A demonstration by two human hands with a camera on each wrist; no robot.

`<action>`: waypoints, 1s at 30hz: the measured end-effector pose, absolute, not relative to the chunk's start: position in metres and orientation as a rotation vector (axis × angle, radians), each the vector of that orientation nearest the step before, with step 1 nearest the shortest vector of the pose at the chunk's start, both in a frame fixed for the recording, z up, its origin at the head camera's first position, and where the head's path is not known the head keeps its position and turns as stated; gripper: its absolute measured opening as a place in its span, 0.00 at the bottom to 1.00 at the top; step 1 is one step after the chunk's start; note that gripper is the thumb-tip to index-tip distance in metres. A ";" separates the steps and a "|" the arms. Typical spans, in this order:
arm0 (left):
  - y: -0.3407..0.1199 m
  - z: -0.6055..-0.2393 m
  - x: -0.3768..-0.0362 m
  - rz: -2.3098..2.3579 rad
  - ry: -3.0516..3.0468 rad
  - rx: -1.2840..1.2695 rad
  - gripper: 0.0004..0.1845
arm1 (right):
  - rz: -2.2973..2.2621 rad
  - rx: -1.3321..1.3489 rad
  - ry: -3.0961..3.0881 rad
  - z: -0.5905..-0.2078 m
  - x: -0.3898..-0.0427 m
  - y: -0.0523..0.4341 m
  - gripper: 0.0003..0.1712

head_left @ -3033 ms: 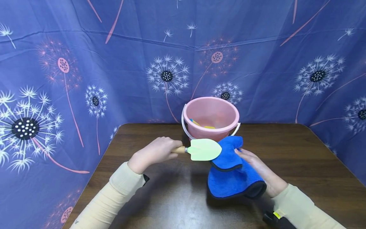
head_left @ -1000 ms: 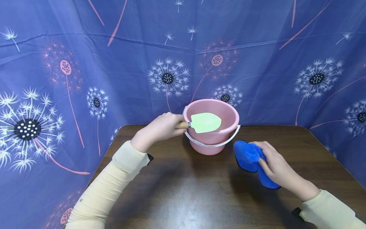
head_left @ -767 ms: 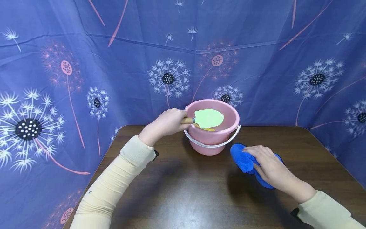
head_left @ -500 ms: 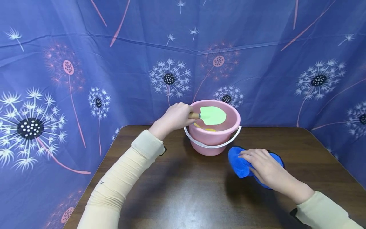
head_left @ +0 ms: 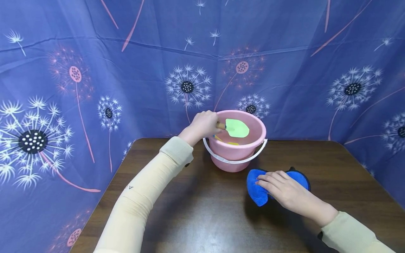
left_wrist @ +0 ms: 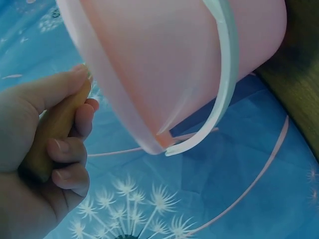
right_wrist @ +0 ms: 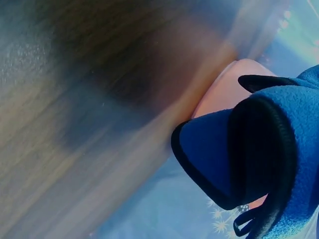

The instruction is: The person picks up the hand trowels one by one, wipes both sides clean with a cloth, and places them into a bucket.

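My left hand (head_left: 202,124) grips the wooden handle (left_wrist: 57,124) of a small trowel, its fingers wrapped round it in the left wrist view. The light green trowel blade (head_left: 237,128) lies over the mouth of a pink bucket (head_left: 229,166). In the head view that hand is at the bucket's left rim. My right hand (head_left: 284,189) holds a bunched blue cloth (head_left: 257,188) with black edging, in front of the bucket and to its right. Folds of the cloth fill the right side of the right wrist view, where the hand itself is hidden.
The bucket stands near the back edge of a dark wooden table (head_left: 190,218), its white handle (head_left: 232,162) hanging down in front. Something yellow (head_left: 233,143) shows inside it. Behind the table hangs a blue dandelion-patterned curtain (head_left: 142,88).
The trowel went from in front of the bucket up and over its mouth, lately further right. The cloth moved right, away from the bucket's front, then slightly back left and nearer; my right hand now covers its top.
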State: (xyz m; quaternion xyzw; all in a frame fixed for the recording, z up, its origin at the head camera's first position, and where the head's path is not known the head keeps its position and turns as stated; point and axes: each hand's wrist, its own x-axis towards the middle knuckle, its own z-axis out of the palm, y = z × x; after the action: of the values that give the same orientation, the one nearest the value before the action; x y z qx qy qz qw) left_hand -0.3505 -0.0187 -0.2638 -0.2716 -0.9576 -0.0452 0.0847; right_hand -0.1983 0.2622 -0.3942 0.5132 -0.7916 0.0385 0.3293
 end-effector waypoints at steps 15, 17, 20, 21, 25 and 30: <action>0.009 -0.272 -0.370 -0.039 -3.034 -0.777 0.11 | 0.009 1.382 -2.106 -0.397 -0.202 0.257 0.26; 0.014 -0.274 -0.369 -0.013 -3.072 -0.767 0.11 | 0.005 1.390 -2.104 -0.396 -0.202 0.256 0.26; 0.020 -0.280 -0.369 0.031 -3.080 -0.787 0.11 | 0.001 1.402 -2.094 -0.395 -0.203 0.255 0.26; 0.021 -0.282 -0.369 0.042 -3.078 -0.795 0.11 | 0.003 1.405 -2.088 -0.395 -0.204 0.254 0.26; 0.023 -0.289 -0.370 0.051 -3.068 -0.816 0.12 | 0.003 1.418 -2.075 -0.397 -0.205 0.255 0.26; 0.024 -0.295 -0.369 0.014 -3.089 -0.828 0.13 | -0.051 1.428 -2.079 -0.400 -0.214 0.261 0.27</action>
State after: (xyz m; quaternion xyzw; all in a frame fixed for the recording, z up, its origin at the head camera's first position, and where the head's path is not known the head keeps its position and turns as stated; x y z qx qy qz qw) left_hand -0.3686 0.0240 -0.2947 -0.2588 -0.9655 0.0045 -0.0282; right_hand -0.2141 0.2611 -0.3999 0.5392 -0.7850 -0.0193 0.3044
